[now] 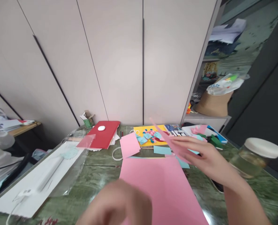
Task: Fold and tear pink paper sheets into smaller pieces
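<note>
Right hand (206, 156) pinching a pink paper strip (174, 142) above the large pink sheet (162, 187) on the green counter (101, 168); left hand (120, 203) (blurred, grip indeterminate) near the sheet's edge.

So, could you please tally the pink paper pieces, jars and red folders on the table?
Pink paper: 3, the large sheet, the small piece and the strip in the right hand
Jars: 1
Red folders: 1
Total: 5
</note>
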Available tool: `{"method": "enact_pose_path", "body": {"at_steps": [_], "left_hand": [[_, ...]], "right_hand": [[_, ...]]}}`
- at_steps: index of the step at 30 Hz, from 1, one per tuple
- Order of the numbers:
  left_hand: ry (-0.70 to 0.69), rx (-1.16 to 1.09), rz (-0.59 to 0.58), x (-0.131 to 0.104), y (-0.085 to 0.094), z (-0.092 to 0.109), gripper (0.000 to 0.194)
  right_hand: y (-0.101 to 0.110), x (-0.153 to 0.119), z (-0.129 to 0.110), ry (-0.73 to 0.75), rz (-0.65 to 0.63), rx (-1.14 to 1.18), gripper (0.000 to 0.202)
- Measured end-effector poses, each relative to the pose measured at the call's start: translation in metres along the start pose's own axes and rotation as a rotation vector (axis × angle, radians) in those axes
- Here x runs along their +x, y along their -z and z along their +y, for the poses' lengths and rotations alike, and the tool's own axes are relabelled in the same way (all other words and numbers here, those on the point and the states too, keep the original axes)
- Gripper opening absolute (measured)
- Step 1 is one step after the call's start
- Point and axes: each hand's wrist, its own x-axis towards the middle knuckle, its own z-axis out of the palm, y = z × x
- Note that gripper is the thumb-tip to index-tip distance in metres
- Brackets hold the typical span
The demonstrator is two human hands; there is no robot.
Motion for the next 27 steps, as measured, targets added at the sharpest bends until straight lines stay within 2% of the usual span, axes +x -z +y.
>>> {"method": "enact_pose_path", "body": {"at_steps": [1, 2, 3, 4, 6, 7, 10, 12, 15, 18, 20, 25, 27], "left_hand": [[-0.032, 0.024, 0.084, 0.007, 0.002, 0.006, 0.028], [-0.074, 0.072, 0.326, 0.015, 0.003, 0.011, 0.028], [-0.111, 0.141, 0.474, 0.024, 0.005, 0.015, 0.038], [-0.114, 0.197, 0.549, 0.032, 0.007, 0.017, 0.054], [-0.063, 0.229, 0.561, 0.051, 0.012, 0.013, 0.077], [-0.029, 0.197, 0.532, 0.059, 0.015, 0.009, 0.082], [0.035, -0.055, 0.284, 0.079, 0.026, -0.01, 0.09], [0.057, -0.211, 0.135, 0.088, 0.032, -0.021, 0.082], [0.049, -0.389, 0.002, 0.097, 0.032, -0.032, 0.063], [0.093, -0.51, -0.042, 0.103, 0.023, -0.038, 0.036], [0.117, -0.583, -0.04, 0.106, 0.013, -0.039, 0.026], [0.082, -0.732, -0.124, 0.112, -0.01, -0.04, 0.035], [0.085, -0.791, -0.18, 0.113, -0.017, -0.04, 0.031]], "right_hand": [[0.001, -0.001, -0.001, 0.007, -0.02, 0.045, 0.032], [0.001, -0.003, -0.002, 0.012, -0.033, 0.079, 0.031], [0.001, -0.004, -0.003, 0.011, -0.045, 0.105, 0.03], [0.001, -0.005, -0.004, 0.002, -0.059, 0.124, 0.03], [0.0, -0.007, -0.007, -0.039, -0.098, 0.148, 0.032], [0.0, -0.007, -0.009, -0.058, -0.116, 0.158, 0.033], [0.001, -0.007, -0.014, -0.084, -0.144, 0.181, 0.037], [0.002, -0.006, -0.016, -0.084, -0.152, 0.197, 0.038], [0.002, -0.005, -0.017, -0.055, -0.142, 0.27, 0.038], [-0.002, -0.005, -0.015, 0.052, -0.09, 0.424, 0.037], [-0.008, -0.005, -0.015, 0.126, -0.037, 0.55, 0.033], [-0.024, -0.002, -0.016, 0.188, 0.062, 0.875, 0.008], [-0.027, -0.001, -0.015, 0.185, 0.085, 0.964, 0.013]]}}
